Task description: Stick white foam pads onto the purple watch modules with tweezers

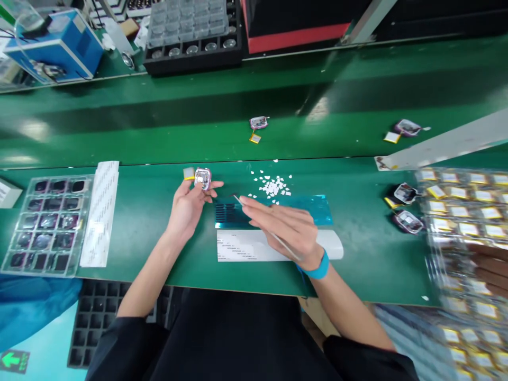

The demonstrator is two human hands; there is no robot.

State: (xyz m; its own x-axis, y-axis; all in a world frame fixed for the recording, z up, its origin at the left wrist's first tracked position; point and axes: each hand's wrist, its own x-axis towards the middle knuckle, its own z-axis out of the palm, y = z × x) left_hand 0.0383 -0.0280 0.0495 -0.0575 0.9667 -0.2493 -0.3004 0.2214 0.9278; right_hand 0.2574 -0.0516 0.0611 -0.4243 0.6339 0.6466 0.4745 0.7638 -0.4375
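My left hand (pixel 188 203) grips a small watch-like device (pixel 202 179) with its inside exposed. A silver battery pouch with a yellow edge (pixel 189 173) hangs at the device's left side. In my right hand (pixel 288 225) is a thin pair of tweezers (pixel 283 243), its tip pointing up and left over a blue film strip (pixel 317 209). The tip is too small to show whether it holds anything. Below the film lies a white printed backing sheet (pixel 238 246), partly under my right hand. Small white pieces (pixel 273 186) are heaped just beyond the film.
At the left are a clear tray of devices (pixel 47 227) and a white paper strip (pixel 101 211). Open devices (pixel 408 221) lie at the right, beside stacked battery trays (pixel 460 211) and another person's hand (pixel 492 267). A device with battery (pixel 259 123) sits farther back. A slanted post (pixel 444 140) crosses the right side.
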